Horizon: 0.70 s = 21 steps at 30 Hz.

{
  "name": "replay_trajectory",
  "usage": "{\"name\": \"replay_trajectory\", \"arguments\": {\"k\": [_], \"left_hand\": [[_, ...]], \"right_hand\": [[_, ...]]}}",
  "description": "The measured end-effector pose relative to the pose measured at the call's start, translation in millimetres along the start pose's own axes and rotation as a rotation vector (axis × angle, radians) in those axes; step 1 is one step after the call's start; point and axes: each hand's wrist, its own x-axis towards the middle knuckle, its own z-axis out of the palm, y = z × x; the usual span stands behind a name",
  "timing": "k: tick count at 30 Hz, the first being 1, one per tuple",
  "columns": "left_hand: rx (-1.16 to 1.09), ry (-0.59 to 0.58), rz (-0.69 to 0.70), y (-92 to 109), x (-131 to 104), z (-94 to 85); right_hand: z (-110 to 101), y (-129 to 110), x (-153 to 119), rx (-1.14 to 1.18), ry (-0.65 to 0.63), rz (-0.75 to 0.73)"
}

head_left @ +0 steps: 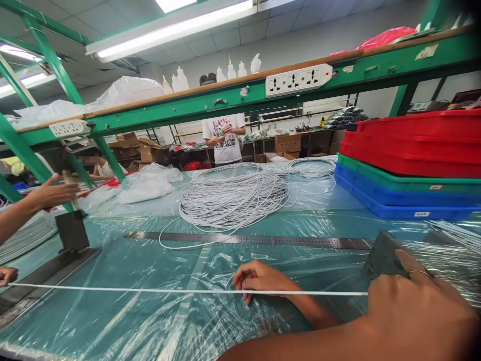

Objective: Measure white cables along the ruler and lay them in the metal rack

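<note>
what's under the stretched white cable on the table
Under the stretched white cable lies clear plastic sheet over the green table. The left hand presses it midway; the right hand covers its end, so that part is hidden.

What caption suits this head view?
Two hands stretch white cable across a plastic-covered bench beside a steel ruler.

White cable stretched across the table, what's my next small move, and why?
Probably slide your left hand leftward along the thin white cable to smooth it. It runs taut from your right hand to a co-worker's hand, beside the long steel ruler.
</note>
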Motion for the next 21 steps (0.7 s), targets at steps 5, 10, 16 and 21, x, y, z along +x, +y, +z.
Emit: {"name": "replay_trajectory", "arguments": {"k": [5, 10, 16, 21], "left_hand": [[-0.009, 0.034, 0.018, -1, 2, -0.4], [-0.004, 0.039, 0.032, 0, 5, 6.1], [0.016, 0.092, 0.007, 3, 2, 1.6], [0.05, 0.083, 0.006, 5, 2, 7.1]], "right_hand": [[0, 3, 1, -0.006, -0.016, -0.021], [-1, 9, 5, 0.01, -0.039, -0.018], [1, 10, 6, 0.01, -0.046, -0.015], [2, 7, 5, -0.012, -0.027, -0.017]]}}
